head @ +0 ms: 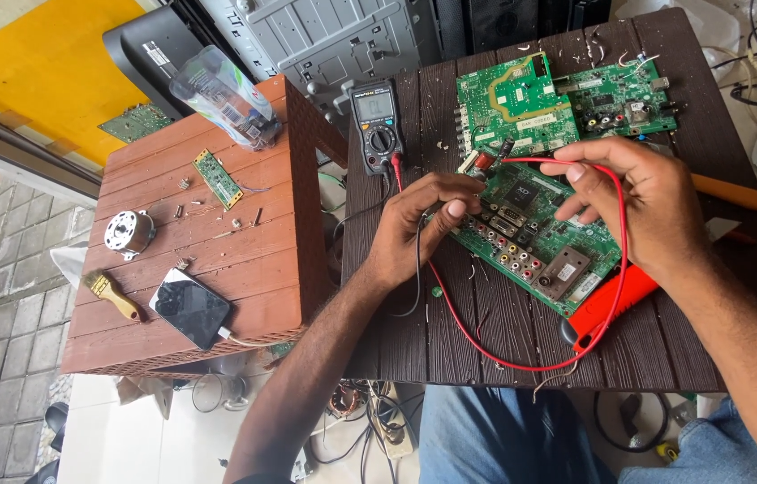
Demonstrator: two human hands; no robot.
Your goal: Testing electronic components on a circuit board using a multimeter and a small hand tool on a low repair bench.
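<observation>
Hands [522, 206] crowd circuit board [531, 229] (table edge near).

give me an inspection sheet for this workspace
surface: dark slatted table, with a reddish-brown slatted table beside it on the left
job's things: green circuit board under both hands; multimeter behind it; second board further back
clutter: motor, brush, phone, small board strip, plastic bottle, loose screws, red tool, orange handle
fingers: left hand pinches the black probe on the board; right hand holds the red probe near the board's top
cables: red lead loops across the table; black lead runs under the left hand
surroundings: paved floor, tangled wires below, grey metal panel behind
</observation>
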